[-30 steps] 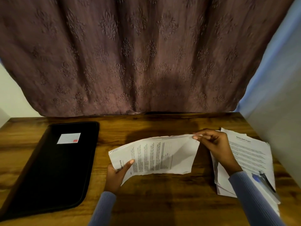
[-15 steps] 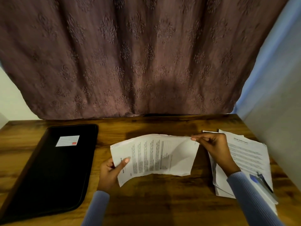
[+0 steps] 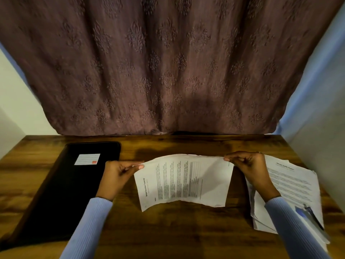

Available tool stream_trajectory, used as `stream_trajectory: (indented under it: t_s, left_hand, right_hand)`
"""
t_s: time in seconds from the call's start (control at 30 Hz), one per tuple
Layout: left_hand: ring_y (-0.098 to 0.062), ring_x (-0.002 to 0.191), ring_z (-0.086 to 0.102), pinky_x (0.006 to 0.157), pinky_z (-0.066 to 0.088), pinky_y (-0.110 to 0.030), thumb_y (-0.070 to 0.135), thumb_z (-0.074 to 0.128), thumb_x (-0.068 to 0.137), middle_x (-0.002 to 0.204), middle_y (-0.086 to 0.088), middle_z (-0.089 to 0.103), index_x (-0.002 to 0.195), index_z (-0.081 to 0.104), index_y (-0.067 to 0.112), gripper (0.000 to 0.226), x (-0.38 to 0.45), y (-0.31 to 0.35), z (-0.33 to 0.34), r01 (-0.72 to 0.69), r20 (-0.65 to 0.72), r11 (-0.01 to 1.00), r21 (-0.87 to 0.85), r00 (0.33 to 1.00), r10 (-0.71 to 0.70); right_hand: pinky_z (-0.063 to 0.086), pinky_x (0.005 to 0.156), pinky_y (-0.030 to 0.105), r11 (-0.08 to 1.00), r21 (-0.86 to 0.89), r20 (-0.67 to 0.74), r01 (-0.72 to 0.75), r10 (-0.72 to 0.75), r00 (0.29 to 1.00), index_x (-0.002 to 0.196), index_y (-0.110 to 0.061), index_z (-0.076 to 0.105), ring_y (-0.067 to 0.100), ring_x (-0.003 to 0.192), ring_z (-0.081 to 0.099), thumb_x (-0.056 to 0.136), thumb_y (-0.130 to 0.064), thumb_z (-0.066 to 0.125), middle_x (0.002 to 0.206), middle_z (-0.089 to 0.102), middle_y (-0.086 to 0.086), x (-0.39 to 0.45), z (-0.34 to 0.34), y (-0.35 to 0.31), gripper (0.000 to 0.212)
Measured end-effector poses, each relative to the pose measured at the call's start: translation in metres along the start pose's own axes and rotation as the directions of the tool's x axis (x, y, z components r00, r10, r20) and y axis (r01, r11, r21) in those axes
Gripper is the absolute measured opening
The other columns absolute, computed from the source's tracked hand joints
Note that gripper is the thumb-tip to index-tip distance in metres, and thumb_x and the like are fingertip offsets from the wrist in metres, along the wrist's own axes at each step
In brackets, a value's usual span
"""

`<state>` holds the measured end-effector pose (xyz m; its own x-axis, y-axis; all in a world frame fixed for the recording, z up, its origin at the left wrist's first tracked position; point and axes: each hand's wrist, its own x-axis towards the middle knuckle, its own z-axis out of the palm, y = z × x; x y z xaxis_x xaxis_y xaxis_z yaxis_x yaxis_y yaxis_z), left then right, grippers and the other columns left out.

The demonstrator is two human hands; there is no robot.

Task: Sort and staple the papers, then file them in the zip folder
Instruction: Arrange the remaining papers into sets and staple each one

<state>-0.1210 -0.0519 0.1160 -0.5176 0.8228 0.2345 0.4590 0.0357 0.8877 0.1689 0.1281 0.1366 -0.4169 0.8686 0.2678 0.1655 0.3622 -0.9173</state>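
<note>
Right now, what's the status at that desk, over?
Left hand and right hand pinch printed white sheets by top corners. Black zip folder shut. Stapler atop paper pile.

On the table (image 3: 177,236), the zip folder (image 3: 61,193) lies at the left and the stack of papers (image 3: 295,186) at the right. Between them, 2 hands hold a set of sheets (image 3: 184,182) above the table: the left hand (image 3: 116,176) at its far left corner, the right hand (image 3: 252,169) at its far right corner. A stapler (image 3: 309,215) rests on the stack's near end. A curtain (image 3: 168,62) hangs behind the table's far edge.
</note>
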Motion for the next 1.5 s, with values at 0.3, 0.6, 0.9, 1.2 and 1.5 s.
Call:
stream_trajectory:
  t_s: [0.3, 0.6, 0.9, 1.2, 1.5]
  left_hand:
    - [0.005, 0.081, 0.067, 0.065, 0.050, -0.007, 0.002, 0.071, 0.074, 0.074, 0.030, 0.066, 0.069, 0.068, 0.053, 0.051, 0.000, 0.005, -0.005, -0.065, -0.009, 0.998, -0.013, 0.998, 0.065]
    - [-0.010, 0.072, 0.071, 0.055, 0.055, -0.018, -0.007, 0.066, 0.077, 0.073, 0.007, 0.073, 0.071, 0.075, 0.027, 0.036, 0.021, 0.000, -0.013, 0.050, -0.048, 0.972, -0.229, 0.997, -0.062]
    - [-0.010, 0.066, 0.070, 0.055, 0.055, -0.019, -0.007, 0.064, 0.078, 0.068, 0.003, 0.073, 0.089, 0.069, 0.003, 0.016, 0.033, -0.025, -0.011, 0.248, -0.059, 0.903, -0.351, 0.957, -0.286]
    - [-0.008, 0.063, 0.069, 0.055, 0.055, -0.017, -0.008, 0.063, 0.079, 0.066, 0.003, 0.072, 0.088, 0.068, 0.002, 0.014, 0.043, -0.042, -0.011, 0.405, -0.020, 0.808, -0.427, 0.890, -0.456]
    - [-0.010, 0.067, 0.071, 0.057, 0.056, -0.018, -0.004, 0.067, 0.078, 0.083, -0.007, 0.070, 0.089, 0.069, 0.003, 0.014, 0.051, -0.057, -0.015, 0.498, 0.013, 0.794, -0.350, 0.850, -0.527]
  right_hand:
    - [0.049, 0.070, 0.005, 0.969, -0.204, 0.111, 0.141, -0.121, 0.986, 0.072, -0.049, 0.069, -0.011, 0.080, 0.063, 0.082, -0.010, 0.065, 0.077, 0.062, -0.040, 0.022, -0.013, 0.020, 0.041]
    - [0.052, 0.075, 0.012, 0.990, 0.097, 0.065, -0.103, 0.097, 0.993, 0.106, -0.012, 0.062, -0.011, 0.075, 0.063, 0.076, 0.001, 0.068, 0.087, 0.066, -0.004, 0.035, 0.004, 0.023, 0.032]
    - [0.054, 0.077, 0.026, 0.878, -0.051, 0.329, -0.476, 0.465, 0.822, 0.103, -0.017, 0.059, 0.023, 0.102, 0.061, 0.084, -0.014, 0.064, 0.110, 0.062, 0.006, 0.011, 0.025, 0.096, 0.020]
    - [0.056, 0.076, 0.034, 0.786, 0.056, 0.309, -0.616, 0.573, 0.759, 0.099, -0.016, 0.057, 0.029, 0.106, 0.056, 0.086, -0.014, 0.061, 0.117, 0.056, 0.012, 0.007, 0.027, 0.114, 0.014]
    - [0.050, 0.051, 0.011, 0.781, -0.013, 0.352, -0.625, 0.588, 0.728, 0.107, -0.006, 0.051, 0.010, 0.080, 0.057, 0.085, -0.003, 0.061, 0.102, 0.058, 0.005, 0.002, 0.022, 0.115, 0.024]
